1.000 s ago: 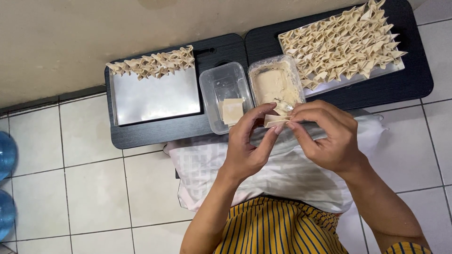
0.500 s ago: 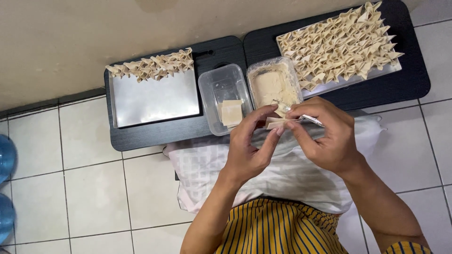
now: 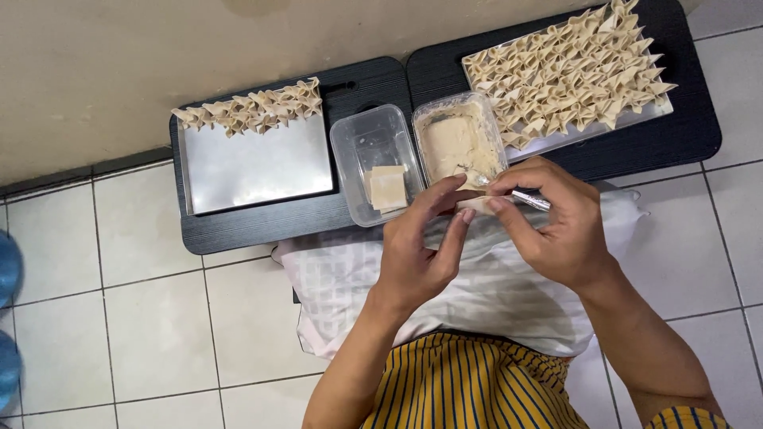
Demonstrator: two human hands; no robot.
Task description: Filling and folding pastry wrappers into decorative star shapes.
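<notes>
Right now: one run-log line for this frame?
left hand: pinching wrapper | right hand: on wrapper, spoon | filling tub behind | left tray: one row

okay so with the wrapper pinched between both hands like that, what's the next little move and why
Probably finish pinching the wrapper shut: both the left hand and right hand already grip its edges, and the spoon is tucked aside in the right hand.
</notes>
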